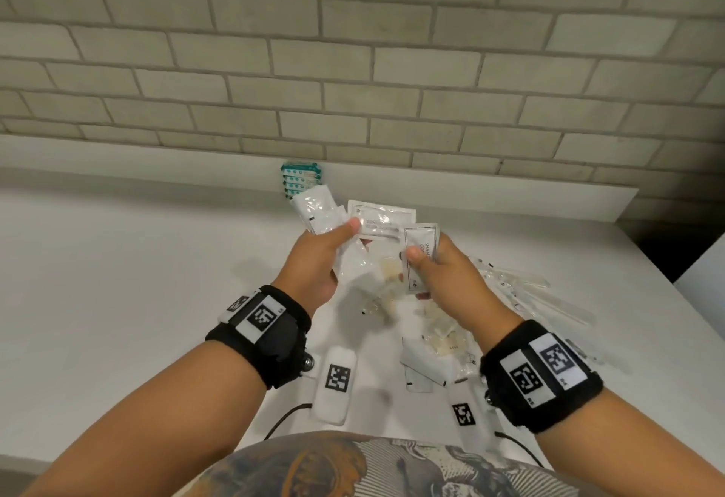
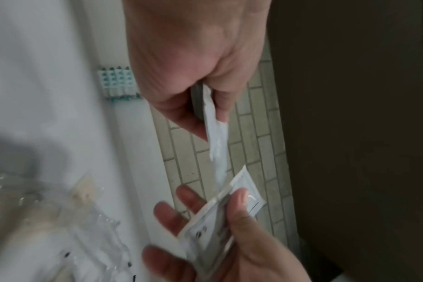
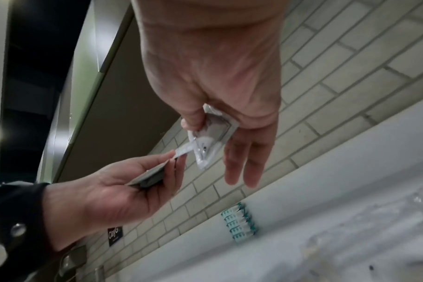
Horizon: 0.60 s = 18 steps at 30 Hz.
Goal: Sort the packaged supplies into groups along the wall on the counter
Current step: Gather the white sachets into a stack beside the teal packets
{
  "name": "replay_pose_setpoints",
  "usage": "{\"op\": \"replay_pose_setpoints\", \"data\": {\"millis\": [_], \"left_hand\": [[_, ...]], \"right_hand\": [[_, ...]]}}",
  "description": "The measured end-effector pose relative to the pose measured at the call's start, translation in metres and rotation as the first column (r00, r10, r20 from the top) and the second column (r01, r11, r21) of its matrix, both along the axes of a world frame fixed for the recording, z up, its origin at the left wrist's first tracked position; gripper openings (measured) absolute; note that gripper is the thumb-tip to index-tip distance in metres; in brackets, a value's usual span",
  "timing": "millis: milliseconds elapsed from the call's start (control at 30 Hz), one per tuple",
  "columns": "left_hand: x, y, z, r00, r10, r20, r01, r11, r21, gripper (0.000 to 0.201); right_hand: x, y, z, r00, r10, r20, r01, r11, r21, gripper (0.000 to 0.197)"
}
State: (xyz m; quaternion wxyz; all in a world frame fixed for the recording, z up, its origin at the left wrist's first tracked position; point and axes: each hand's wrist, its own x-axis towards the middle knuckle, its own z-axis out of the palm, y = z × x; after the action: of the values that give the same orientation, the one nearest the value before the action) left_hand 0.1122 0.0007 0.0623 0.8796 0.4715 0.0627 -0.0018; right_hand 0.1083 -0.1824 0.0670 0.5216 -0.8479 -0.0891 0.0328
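Note:
My left hand (image 1: 337, 237) holds a fan of white flat packets (image 1: 321, 210) above the counter, thumb on top; from the left wrist they show edge-on as white packets (image 2: 217, 145). Just to its right, my right hand (image 1: 423, 257) pinches a small white printed sachet (image 1: 421, 245) between thumb and fingers. The sachet (image 3: 213, 137) touches the edge of the left hand's packets in the right wrist view. A row of teal-and-white packets (image 1: 302, 179) stands against the brick wall, behind the hands.
Loose clear-wrapped items (image 1: 529, 292) and beige-filled packets (image 1: 439, 336) lie scattered on the white counter (image 1: 117, 281) under and right of my hands. The counter's right edge drops off near a dark gap (image 1: 686, 245). The brick wall (image 1: 353, 65) runs along the back.

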Motion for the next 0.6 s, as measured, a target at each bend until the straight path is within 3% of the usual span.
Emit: {"op": "replay_pose_setpoints", "data": {"millis": [200,267,433,600], "left_hand": [[-0.012,-0.012,-0.01,0.961,-0.268,-0.07,0.277,0.941,0.194,0.024],[-0.014,-0.019,-0.014,0.951,-0.303,-0.067,0.31,0.925,0.22,0.026],[-0.012,-0.022,-0.012,0.97,-0.243,0.024,0.239,0.966,0.101,0.03],[-0.016,-0.024,-0.01,0.914,-0.407,0.008,0.386,0.873,0.297,0.019]], "right_hand": [[0.01,0.01,0.017,0.989,-0.128,0.073,0.091,0.918,0.385,0.025],[0.014,0.012,0.021,0.987,-0.128,0.098,0.075,0.903,0.424,0.026],[0.013,0.018,0.018,0.996,-0.085,0.022,0.061,0.849,0.525,0.019],[0.017,0.012,0.016,0.997,-0.082,-0.002,0.072,0.866,0.495,0.038]]}}
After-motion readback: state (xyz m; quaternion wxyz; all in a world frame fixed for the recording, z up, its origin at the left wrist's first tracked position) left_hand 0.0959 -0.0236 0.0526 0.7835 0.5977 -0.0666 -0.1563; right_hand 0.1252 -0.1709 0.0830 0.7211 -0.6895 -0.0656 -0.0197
